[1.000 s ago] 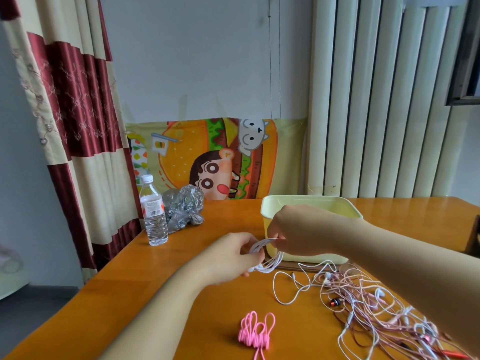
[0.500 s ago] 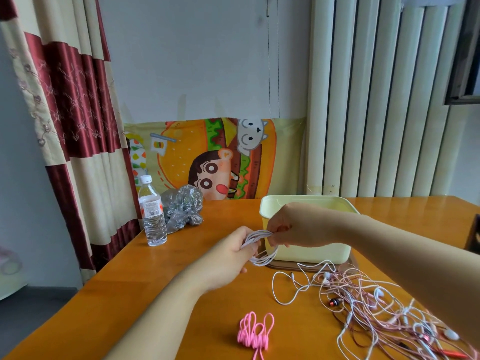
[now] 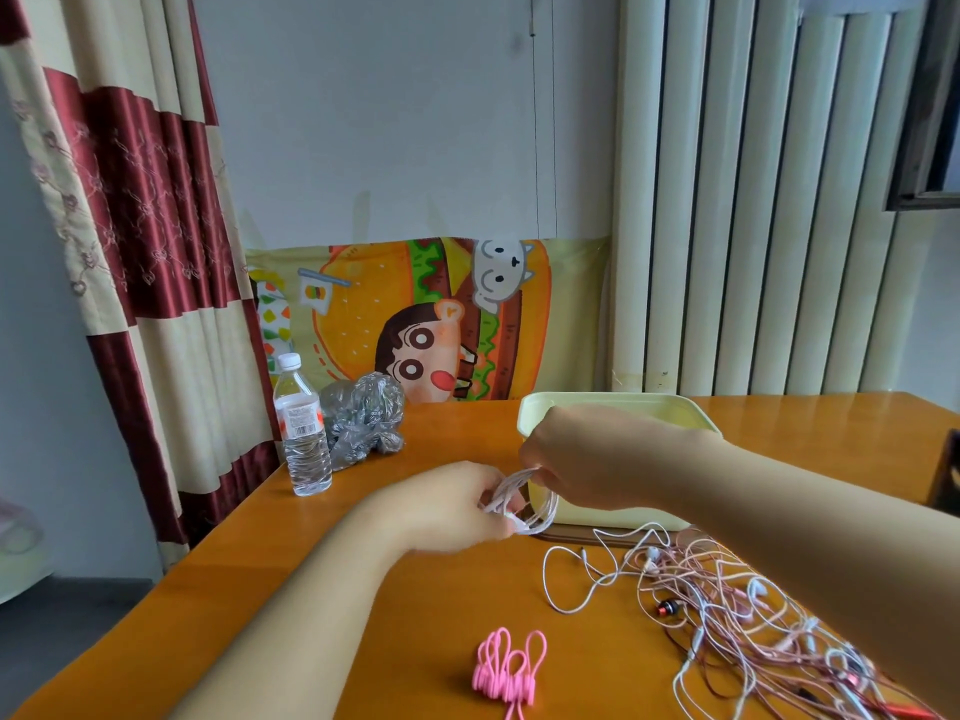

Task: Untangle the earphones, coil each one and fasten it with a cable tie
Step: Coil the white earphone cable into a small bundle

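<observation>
— Where is everything lying?
— One white earphone [image 3: 524, 504] is being held in loose coils above the tabletop [image 3: 415, 615]; the pink-and-white tangle [image 3: 737, 615] is sprawling to its right.
— And the ties?
— The pink cable ties [image 3: 506, 672] are lying bunched, nearer us.

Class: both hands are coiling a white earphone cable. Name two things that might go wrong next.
The white earphone cable coil trails toward the tangled pink and white earphone pile and may snag. The pink cable ties lie away from the left hand and right hand; reaching for one could loosen the coil.
</observation>
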A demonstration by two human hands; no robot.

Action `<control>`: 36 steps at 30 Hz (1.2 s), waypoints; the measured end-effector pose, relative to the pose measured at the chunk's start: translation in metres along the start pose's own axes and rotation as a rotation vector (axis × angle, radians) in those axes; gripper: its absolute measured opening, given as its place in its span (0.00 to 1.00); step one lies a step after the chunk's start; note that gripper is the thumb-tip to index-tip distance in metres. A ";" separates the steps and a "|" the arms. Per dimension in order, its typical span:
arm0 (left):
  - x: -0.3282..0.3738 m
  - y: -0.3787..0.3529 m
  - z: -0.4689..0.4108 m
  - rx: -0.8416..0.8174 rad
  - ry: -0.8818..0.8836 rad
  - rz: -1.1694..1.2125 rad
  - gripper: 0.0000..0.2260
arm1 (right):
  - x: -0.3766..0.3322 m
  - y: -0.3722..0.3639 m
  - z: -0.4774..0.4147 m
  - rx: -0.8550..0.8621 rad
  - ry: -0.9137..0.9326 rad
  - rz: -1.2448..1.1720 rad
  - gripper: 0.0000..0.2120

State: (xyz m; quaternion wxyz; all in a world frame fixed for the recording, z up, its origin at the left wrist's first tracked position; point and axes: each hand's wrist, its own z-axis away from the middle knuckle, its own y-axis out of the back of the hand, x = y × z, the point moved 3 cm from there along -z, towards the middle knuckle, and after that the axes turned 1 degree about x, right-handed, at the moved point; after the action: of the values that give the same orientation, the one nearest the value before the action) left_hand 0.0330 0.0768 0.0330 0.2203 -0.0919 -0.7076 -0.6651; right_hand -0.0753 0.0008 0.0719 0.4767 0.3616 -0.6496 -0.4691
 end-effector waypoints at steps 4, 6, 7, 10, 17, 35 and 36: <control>0.002 0.004 -0.004 -0.171 -0.063 0.305 0.14 | -0.010 0.006 -0.002 0.043 0.093 0.082 0.12; 0.002 0.004 -0.006 -0.164 -0.081 0.353 0.13 | -0.015 0.008 -0.001 0.076 0.140 0.089 0.13; 0.001 0.004 -0.007 -0.144 -0.076 0.325 0.13 | -0.016 0.010 -0.001 0.095 0.159 0.084 0.13; 0.002 0.001 -0.008 -0.148 -0.041 0.316 0.18 | -0.015 0.012 0.000 0.137 0.200 0.058 0.11; -0.005 -0.015 -0.005 -0.330 0.007 0.749 0.09 | -0.010 0.007 0.002 0.206 0.276 0.085 0.09; -0.011 -0.024 0.005 -0.381 0.035 1.396 0.16 | 0.009 -0.009 0.009 0.495 0.523 0.164 0.05; -0.011 -0.023 0.007 -0.383 0.034 1.392 0.15 | 0.011 -0.011 0.009 0.482 0.532 0.169 0.04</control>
State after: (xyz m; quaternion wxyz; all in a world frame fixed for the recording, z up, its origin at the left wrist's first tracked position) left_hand 0.0311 0.0828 0.0072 0.5838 -0.5481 -0.3526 -0.4843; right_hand -0.0867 -0.0104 0.0637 0.5670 0.5178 -0.6226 -0.1510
